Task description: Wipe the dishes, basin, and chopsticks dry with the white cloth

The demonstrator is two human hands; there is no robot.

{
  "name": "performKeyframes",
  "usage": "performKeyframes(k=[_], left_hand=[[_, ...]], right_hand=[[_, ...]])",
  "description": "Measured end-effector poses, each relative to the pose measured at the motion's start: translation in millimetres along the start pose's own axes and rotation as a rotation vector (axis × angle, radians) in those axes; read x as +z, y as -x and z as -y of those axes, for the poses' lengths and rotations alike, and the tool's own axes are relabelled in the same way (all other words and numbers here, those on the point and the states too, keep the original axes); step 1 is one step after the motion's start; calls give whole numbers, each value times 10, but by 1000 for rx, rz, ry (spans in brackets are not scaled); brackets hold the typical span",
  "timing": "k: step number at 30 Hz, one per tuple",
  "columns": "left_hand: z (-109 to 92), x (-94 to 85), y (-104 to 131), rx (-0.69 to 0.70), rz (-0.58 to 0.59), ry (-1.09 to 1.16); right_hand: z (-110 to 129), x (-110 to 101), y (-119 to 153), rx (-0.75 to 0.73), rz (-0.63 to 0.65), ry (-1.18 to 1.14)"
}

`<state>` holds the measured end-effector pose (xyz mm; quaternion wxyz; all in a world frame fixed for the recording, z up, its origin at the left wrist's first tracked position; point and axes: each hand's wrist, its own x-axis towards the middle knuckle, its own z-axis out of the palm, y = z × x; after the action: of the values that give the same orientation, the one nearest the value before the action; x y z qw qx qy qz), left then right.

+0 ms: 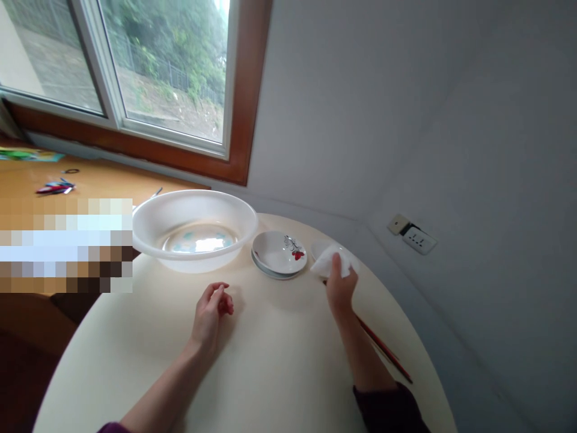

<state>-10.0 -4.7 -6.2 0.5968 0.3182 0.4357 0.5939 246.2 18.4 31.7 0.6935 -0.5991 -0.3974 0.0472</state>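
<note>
My right hand (341, 285) grips a crumpled white cloth or tissue (331, 263) at the right side of the round table. Behind the cloth shows part of a pale dish (321, 248). My left hand (214, 307) is held above the table with its fingers loosely curled and nothing visible in them. Between and beyond my hands lie stacked white plates (274, 252), the top one with a red and black flower design. A large translucent white basin (196, 261) stands behind my left hand. Dark red chopsticks (385, 343) lie beside my right forearm.
The round white table (270, 373) meets a grey wall with a socket (420, 240) at the right. Behind at the left is a wooden desk (103, 177) with pens (56, 187) and a dark ring (72, 171), below a window. A blurred patch hides part of the left side.
</note>
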Motion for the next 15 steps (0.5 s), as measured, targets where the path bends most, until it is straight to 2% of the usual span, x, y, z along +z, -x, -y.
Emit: performKeyframes(k=[1, 2, 3, 4, 5, 6, 9, 12, 15], left_hand=[[1, 2, -2, 1, 1, 3], [0, 4, -3, 3, 2, 8], [-1, 7, -3, 5, 2, 12], [-4, 11, -3, 6, 1, 16], [-8, 14, -3, 7, -3, 19], [-11, 16, -3, 6, -6, 20], [-22, 19, -1, 5, -11, 22], [-27, 15, 3, 8, -7, 29], [-29, 11, 5, 6, -10, 35]], right_hand=[[63, -93, -194, -69, -33, 62], [111, -175, -387, -234, -48, 258], [140, -242, -567, -371, -30, 449], [149, -291, -722, -444, 61, 634], [138, -323, -843, -438, 206, 825], [108, -341, -926, -389, 407, 997], [-41, -347, -969, -271, 748, 1137], [-183, -338, -847, -209, 942, 1168], [-263, -319, -721, -179, 1034, 1203]])
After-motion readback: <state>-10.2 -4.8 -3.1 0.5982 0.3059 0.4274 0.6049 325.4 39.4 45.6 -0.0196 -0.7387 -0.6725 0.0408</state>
